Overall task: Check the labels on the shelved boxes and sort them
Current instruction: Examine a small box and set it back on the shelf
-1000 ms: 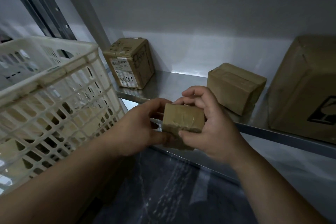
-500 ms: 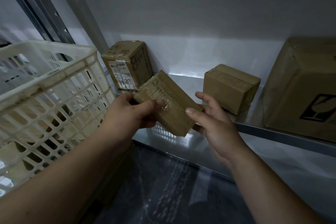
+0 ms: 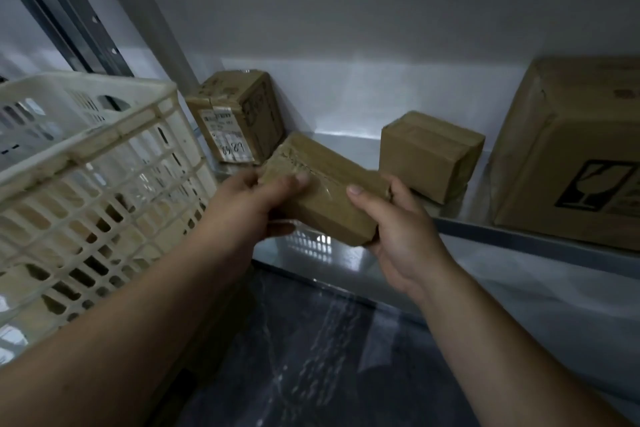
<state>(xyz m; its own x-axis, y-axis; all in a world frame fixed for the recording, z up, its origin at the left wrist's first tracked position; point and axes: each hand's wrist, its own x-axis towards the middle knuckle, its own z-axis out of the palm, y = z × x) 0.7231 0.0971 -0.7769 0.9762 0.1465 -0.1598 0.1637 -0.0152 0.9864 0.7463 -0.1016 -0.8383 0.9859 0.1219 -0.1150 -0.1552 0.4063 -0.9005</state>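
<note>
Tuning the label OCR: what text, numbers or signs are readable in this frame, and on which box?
"65 89", handwritten, last digits unsure: label on corner box.
Printed lines on that label: too small to read.
Stamps on the corner box's side: blurred.
Broken-glass fragile sign, no words: large box.
No text shows on held box or middle box.

Dim interior: a grey metal shelf (image 3: 519, 238) with a perforated steel upright (image 3: 90, 21) at its left end, backed by a pale wall (image 3: 363, 17) carrying a brighter band of light low down, above a dark glossy floor (image 3: 311, 367) marked with pale streaks.
</note>
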